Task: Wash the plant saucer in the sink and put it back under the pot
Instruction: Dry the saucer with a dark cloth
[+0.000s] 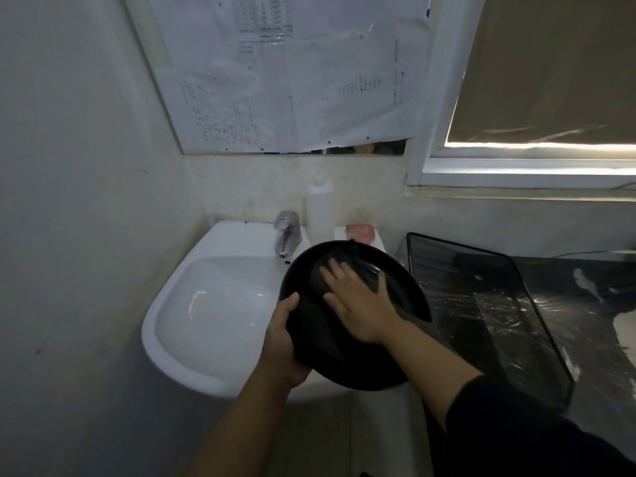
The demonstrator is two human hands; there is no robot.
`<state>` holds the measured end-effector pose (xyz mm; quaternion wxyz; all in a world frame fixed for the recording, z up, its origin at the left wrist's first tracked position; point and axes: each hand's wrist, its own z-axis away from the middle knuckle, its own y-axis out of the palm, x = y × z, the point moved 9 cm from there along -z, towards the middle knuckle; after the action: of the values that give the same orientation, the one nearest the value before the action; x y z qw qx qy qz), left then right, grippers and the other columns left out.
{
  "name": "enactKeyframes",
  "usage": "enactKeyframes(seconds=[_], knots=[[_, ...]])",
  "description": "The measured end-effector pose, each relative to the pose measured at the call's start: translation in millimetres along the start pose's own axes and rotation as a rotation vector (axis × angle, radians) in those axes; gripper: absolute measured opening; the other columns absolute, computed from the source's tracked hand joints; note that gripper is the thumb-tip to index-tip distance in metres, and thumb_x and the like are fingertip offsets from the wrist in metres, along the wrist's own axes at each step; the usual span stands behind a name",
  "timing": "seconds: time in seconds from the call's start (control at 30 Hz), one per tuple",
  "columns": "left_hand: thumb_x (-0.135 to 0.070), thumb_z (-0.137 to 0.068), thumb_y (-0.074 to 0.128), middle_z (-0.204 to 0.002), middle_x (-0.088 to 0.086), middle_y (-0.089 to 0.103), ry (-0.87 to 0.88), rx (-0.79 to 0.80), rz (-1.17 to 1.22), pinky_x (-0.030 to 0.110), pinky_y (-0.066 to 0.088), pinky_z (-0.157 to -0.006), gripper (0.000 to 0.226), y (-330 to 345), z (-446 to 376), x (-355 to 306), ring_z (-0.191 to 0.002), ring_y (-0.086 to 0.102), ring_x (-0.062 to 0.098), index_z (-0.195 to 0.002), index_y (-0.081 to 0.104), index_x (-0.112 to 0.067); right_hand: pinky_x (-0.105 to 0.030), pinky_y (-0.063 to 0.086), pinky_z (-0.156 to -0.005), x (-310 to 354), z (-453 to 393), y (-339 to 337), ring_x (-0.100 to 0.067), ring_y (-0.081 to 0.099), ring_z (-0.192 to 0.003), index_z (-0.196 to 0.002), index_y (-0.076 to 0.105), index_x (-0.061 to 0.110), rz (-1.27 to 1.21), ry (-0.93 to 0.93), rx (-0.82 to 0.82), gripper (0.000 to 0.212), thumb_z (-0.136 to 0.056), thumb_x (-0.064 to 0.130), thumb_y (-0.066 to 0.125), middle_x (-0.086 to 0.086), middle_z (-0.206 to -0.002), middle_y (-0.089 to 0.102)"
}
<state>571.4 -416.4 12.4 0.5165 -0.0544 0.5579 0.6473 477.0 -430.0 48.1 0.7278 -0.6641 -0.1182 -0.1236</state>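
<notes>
Holding one round black plastic saucer (406, 301) tilted over the right side of the one white ceramic sink (192, 304). Our left hand (285, 342) grips its lower-left rim; our right hand (358, 301) lies flat inside, fingers straight. One chrome tap (287, 235), one white bottle (320, 210) behind (contents unclear).

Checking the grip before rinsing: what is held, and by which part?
The left hand grips the round black plastic saucer by its lower-left rim. The right hand lies flat, fingers spread, on its inner face.

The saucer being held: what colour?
Black saucer, seen in the head view.
</notes>
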Motion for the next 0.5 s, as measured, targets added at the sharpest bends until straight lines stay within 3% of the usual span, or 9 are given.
enactKeyframes(seconds=[0.13,0.23,0.37,0.5], knots=[[-0.028,-0.091,0.037,-0.11,0.016,0.066,0.031,-0.06,0.015,0.041,0.049,-0.083,0.037,0,-1,8,-0.102,0.059,0.035,-0.114,0.062,-0.012,-0.052,0.001,-0.113,-48,3,-9,-0.011,0.0,-0.145,-0.149,0.012,0.027,0.157,0.155,-0.084,0.05,-0.101,0.037,0.021,0.008,-0.158,0.002],[-0.024,-0.089,0.037,-0.112,0.017,0.063,0.063,-0.083,0.013,0.04,0.05,-0.077,0.038,4,-5,11,-0.101,0.057,0.035,-0.118,0.059,-0.012,-0.065,0.001,-0.107,-70,15,-13,-0.01,-0.001,-0.144,-0.149,0.014,0.028,0.239,0.267,-0.136,0.049,-0.101,0.036,0.023,0.01,-0.158,0.002],[-0.018,-0.09,0.035,-0.102,0.012,0.064,0.074,-0.068,-0.014,0.037,0.049,-0.072,0.033,22,-12,15,-0.092,0.059,0.032,-0.114,0.058,-0.012,-0.054,0.03,-0.101,-92,39,-32,-0.021,0.009,-0.142,-0.143,0.03,0.019,0.16,0.361,-0.261,0.048,-0.096,0.02,0.041,0.003,-0.156,0.012],[-0.016,-0.085,0.041,-0.112,0.016,0.061,0.081,-0.021,-0.112,0.039,0.052,-0.075,0.037,46,-22,20,-0.098,0.058,0.034,-0.118,0.056,-0.01,-0.047,0.041,-0.086,-135,70,-57,-0.035,0.035,-0.121,-0.122,0.042,0.004,-0.056,0.555,-0.492,0.033,-0.09,0.003,0.043,-0.015,-0.135,0.034]])
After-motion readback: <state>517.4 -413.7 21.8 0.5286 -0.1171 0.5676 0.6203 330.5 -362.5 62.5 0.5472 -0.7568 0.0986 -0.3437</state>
